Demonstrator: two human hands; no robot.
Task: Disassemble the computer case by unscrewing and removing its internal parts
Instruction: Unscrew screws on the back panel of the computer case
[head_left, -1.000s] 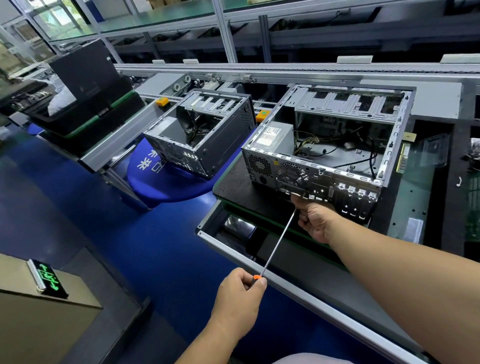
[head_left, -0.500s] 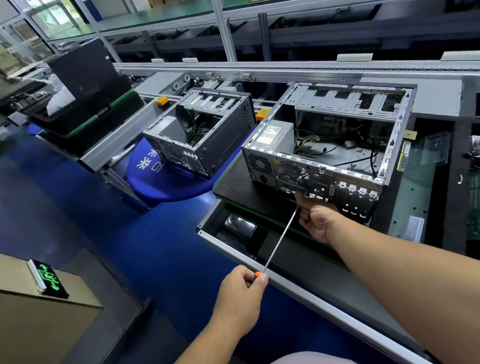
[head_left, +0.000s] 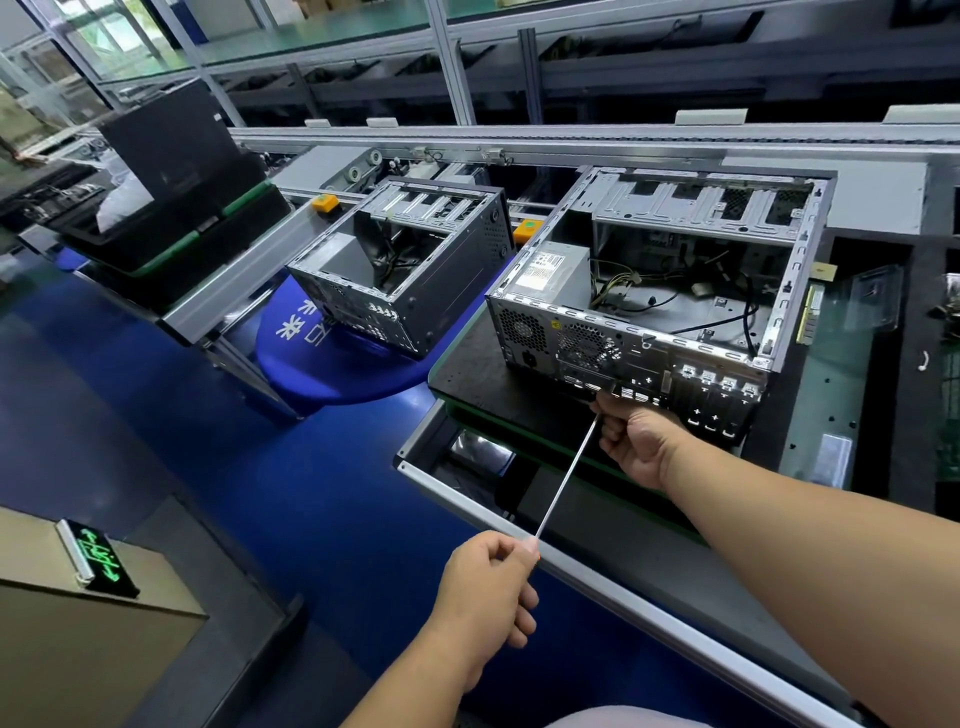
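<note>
Factory conveyor line behind, open computer case (head_left: 660, 291) sits on the black desk (head_left: 467, 369), left hand (head_left: 488, 587) gripping the long screwdriver (head_left: 566, 467) handle, right hand (head_left: 636, 441) pinching its shaft at the rear panel, looks mid-unscrewing, next needs steady turning.

white chinese characters, partly hidden, stand on the blue round stool (head_left: 332, 364). the power supply label (head_left: 540, 270) is too small to read. green glowing signs on the black sign (head_left: 101, 561) are illegible.
</note>
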